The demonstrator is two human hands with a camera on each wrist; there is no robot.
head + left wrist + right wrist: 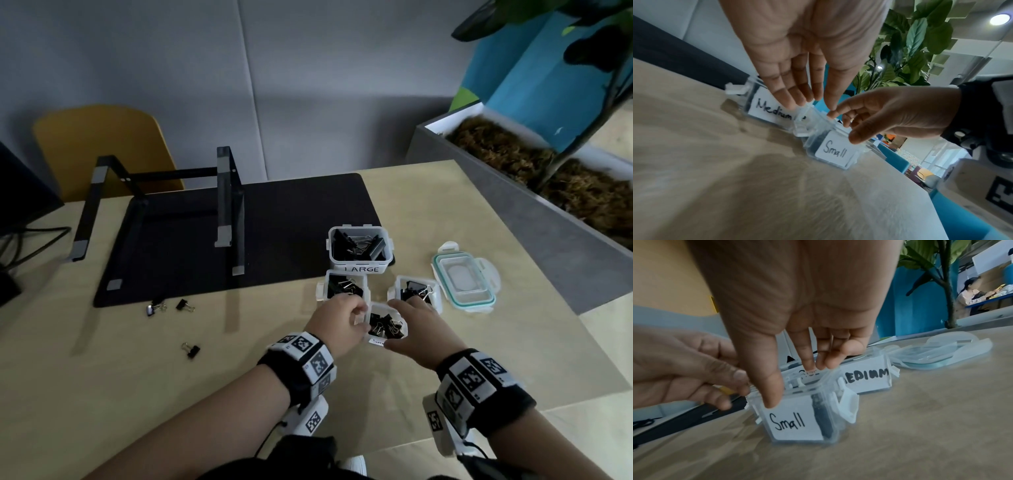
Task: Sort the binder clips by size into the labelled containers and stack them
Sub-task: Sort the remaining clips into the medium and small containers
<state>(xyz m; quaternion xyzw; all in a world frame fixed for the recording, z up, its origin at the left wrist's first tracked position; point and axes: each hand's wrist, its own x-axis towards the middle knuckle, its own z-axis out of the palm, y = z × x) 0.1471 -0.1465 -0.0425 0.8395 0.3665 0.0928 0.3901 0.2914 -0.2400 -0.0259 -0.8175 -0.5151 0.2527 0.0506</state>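
Note:
The clear container labelled Small (376, 341) (834, 151) (789, 423) stands on the table with several small black clips inside. My right hand (399, 322) (795, 384) grips it, thumb on the front label and fingers over the far rim. My left hand (358, 313) (812, 104) pinches the latch on its left side. Behind it stand two Medium containers (323, 289) (436, 298) and the LARGE container (361, 269), all holding clips. Three loose clips (156, 306) (185, 305) (191, 350) lie at the left of the table.
A clear lid with a teal seal (466, 281) lies to the right of the containers. A black laptop stand (161, 212) sits on a black mat (291, 212). A grey planter (548, 178) borders the table's right side. Cables (20, 240) trail at far left.

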